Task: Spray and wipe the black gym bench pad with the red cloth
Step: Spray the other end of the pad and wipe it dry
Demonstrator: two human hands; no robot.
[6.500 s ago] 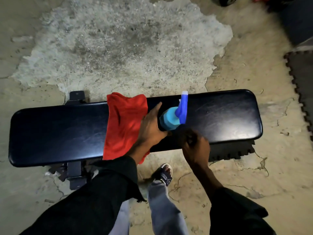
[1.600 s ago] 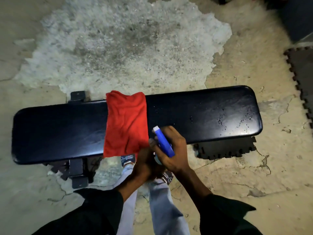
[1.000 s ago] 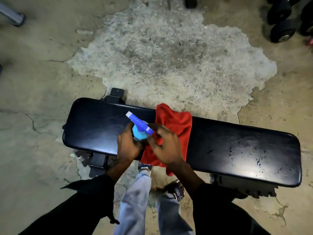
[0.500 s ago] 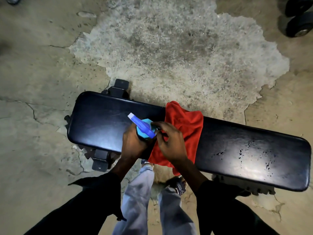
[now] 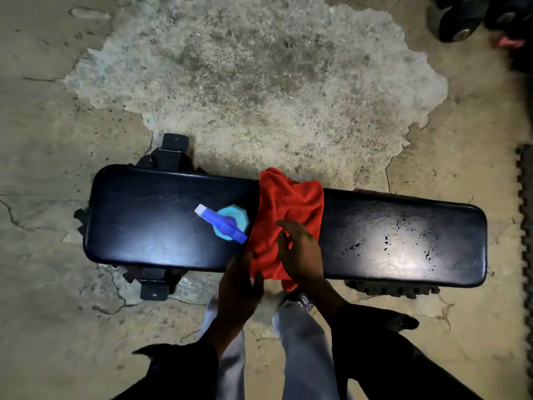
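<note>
The black bench pad (image 5: 150,223) lies across the middle of the head view, with spray droplets on its right part. A red cloth (image 5: 291,203) is draped over its middle. A blue spray bottle (image 5: 227,223) stands free on the pad just left of the cloth. My right hand (image 5: 300,249) rests flat on the cloth, fingers spread. My left hand (image 5: 239,287) hovers at the pad's near edge by the cloth's lower left corner, fingers apart, holding nothing.
Cracked concrete floor lies all around, with a rough grey patch (image 5: 259,67) beyond the bench. The bench's metal feet (image 5: 173,145) stick out at the left end. Dumbbells (image 5: 461,21) sit at the top right and a foam mat edge (image 5: 523,215) on the right.
The spray bottle has been set down on the pad and both hands have let go of it. My right hand has moved onto the cloth and my left hand has drawn back.
</note>
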